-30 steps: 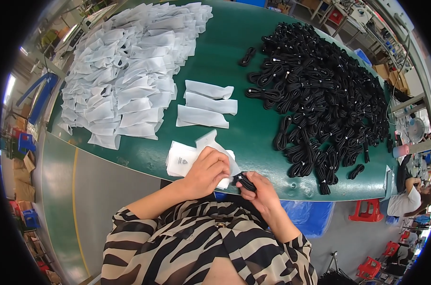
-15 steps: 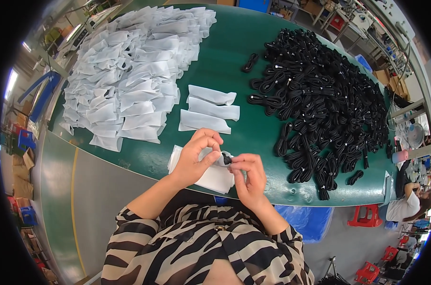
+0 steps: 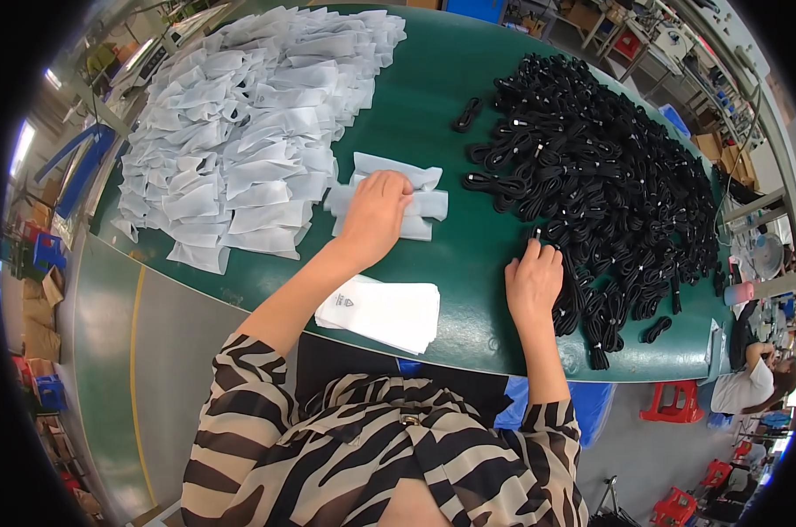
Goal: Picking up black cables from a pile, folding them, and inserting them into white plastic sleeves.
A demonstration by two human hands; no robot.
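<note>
My left hand (image 3: 376,215) is closed on a translucent white pouch (image 3: 337,198), held over several filled white pouches (image 3: 420,227) lying in a short row on the green table. Part of the held pouch is hidden under the hand. At the near edge of the black heap, my right hand (image 3: 536,279) has its fingers closed on a coiled black cable (image 3: 536,234); only its top end shows past the fingertips. Between my arms lies a stack of flat white pouches (image 3: 389,312) near the table's front edge.
A large heap of filled white pouches (image 3: 231,149) covers the table's left side. Coiled black cables (image 3: 608,184) are piled on the right, with a single coil (image 3: 467,114) apart. A red stool (image 3: 674,401) and a seated person (image 3: 753,382) are at the right.
My hands have parted from over the flat stack. The left has carried the pouch forward to the row; the right has moved right onto a cable at the heap's edge.
</note>
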